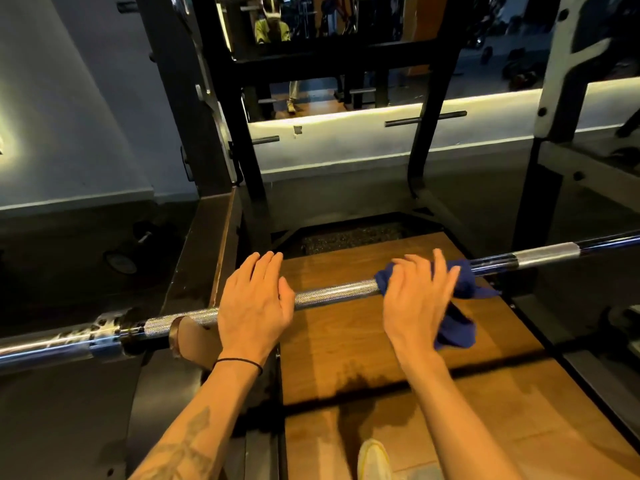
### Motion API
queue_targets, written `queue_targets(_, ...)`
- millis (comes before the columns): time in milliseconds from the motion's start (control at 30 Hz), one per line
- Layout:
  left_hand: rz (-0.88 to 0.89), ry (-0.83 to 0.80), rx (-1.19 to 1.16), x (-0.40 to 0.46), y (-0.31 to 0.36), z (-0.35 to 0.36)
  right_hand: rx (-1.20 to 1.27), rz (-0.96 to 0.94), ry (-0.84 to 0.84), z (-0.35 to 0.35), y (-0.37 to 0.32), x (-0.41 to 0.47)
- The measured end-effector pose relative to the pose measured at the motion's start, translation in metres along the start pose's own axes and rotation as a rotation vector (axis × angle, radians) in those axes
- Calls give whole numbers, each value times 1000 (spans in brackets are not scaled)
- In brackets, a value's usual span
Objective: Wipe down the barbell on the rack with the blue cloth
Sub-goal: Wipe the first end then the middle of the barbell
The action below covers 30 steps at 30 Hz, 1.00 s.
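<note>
- The barbell (334, 292) runs across the view, tilted up toward the right, over a wooden platform (346, 344).
- The left hand (254, 303) rests flat on the knurled shaft, fingers (263, 266) straight.
- The right hand (420, 299) presses the blue cloth (465, 275) around the bar; part of the cloth hangs below.
- A black band (239, 361) circles the left wrist.
- The black rack (251, 161) stands behind; a white shoe (374, 459) shows at the bottom edge.

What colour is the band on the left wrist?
Black: a thin band around the left wrist, seen clearly in the head view.
</note>
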<state>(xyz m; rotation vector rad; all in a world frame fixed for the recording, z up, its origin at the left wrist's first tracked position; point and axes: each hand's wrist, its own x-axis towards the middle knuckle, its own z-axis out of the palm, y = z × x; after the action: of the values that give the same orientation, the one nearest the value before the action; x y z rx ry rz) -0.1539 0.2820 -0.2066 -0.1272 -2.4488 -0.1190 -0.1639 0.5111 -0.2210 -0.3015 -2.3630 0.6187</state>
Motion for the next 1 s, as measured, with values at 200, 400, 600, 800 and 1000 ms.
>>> queue_targets(200,3,-32,21,1,-1,4,-19,-640,-282,-10,-2,-17)
queue_targets(400,19,-11,14,2,-1,2,-50,-247,-31,-16,71,27)
queue_targets(600,18,-38,31,3,1,1,112,-100,-23,3,-26,-22)
queue_targets(800,11,-21,16,1,0,1,-46,-591,-241,-10,19,-5)
queue_targets(1000,25,1,18,1,0,1,-30,-29,37,-9,40,6)
